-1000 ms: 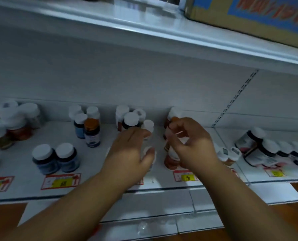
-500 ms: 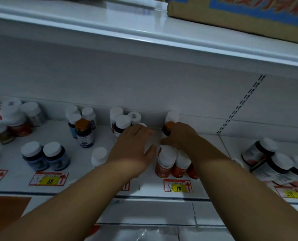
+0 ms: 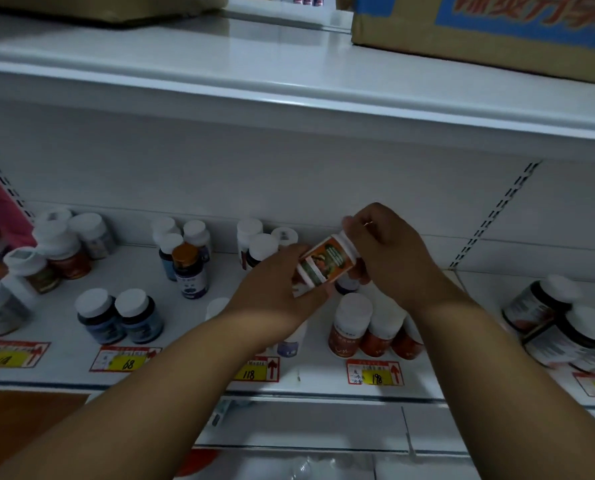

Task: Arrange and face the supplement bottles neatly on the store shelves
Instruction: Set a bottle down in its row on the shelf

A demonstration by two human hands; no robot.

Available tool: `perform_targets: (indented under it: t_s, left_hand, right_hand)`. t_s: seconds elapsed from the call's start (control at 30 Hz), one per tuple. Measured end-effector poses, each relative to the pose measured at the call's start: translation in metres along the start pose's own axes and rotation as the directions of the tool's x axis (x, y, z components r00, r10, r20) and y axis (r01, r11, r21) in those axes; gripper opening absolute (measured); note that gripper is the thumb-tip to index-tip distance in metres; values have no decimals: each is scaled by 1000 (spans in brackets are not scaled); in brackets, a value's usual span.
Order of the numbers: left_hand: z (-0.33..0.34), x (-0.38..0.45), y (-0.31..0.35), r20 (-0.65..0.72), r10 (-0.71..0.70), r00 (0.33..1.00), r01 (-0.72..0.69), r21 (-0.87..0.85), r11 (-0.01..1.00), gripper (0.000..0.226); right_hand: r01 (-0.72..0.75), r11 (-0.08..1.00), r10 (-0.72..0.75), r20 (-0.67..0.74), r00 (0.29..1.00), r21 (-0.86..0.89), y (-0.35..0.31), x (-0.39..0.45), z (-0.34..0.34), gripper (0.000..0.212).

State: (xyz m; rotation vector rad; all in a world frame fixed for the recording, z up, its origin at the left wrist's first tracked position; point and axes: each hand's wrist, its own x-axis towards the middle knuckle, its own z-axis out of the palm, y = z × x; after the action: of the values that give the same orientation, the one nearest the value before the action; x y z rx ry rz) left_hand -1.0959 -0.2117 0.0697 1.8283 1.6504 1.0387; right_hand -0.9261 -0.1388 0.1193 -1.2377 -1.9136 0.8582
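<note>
An orange-labelled white bottle (image 3: 327, 260) is held tilted above the white shelf (image 3: 220, 372), lid end up to the right. My right hand (image 3: 389, 254) grips its lid end and my left hand (image 3: 282, 289) holds its bottom end. Below them a group of orange bottles with white lids (image 3: 351, 323) stands near the 198 price tag (image 3: 375, 374). Two dark blue bottles (image 3: 119, 320) stand at the front left. An amber-lidded bottle (image 3: 188, 271) stands further back among white-lidded ones. A small bottle (image 3: 289, 344) is partly hidden under my left forearm.
More bottles cluster at the far left (image 3: 46, 258) and lie tipped at the far right (image 3: 559, 320). A cardboard box (image 3: 479, 26) sits on the upper shelf. Yellow price tags (image 3: 126, 362) line the shelf's front edge. A lower shelf shows below.
Both hands rested low among the orange bottles before. Now they have lifted one orange-labelled bottle off the shelf and hold it tilted between them.
</note>
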Motion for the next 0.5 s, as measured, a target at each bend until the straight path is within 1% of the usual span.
perform_targets:
  t_s: [0.07, 0.13, 0.23, 0.33, 0.43, 0.5]
  left_hand:
    - [-5, -5, 3, -4, -22, 1000, 22, -95, 995, 25]
    - [-4, -12, 4, 13, -20, 1000, 22, -146, 989, 21]
    - [3, -23, 10, 55, 23, 998, -11, -201, 979, 30]
    - [21, -29, 20, 38, 110, 993, -97, -249, 964, 41]
    - [48, -35, 35, 53, 130, 990, -111, -273, 956, 52]
    - [65, -34, 47, 95, 147, 985, -119, -255, 960, 56]
  right_hand:
    - [-35, 997, 35, -7, 999, 74, -10, -12, 4, 32]
    - [-65, 990, 68, -21, 997, 126, -16, -24, 5, 30]
    - [-98, 982, 112, -81, 990, 165, -18, -47, -1, 14]
    - [-95, 970, 127, -134, 983, 224, -15, -74, -14, 4]
    - [-121, 939, 174, -141, 975, 321, -3, -101, -30, 12]
    - [-132, 928, 198, -162, 967, 348, 10, -111, -45, 17]
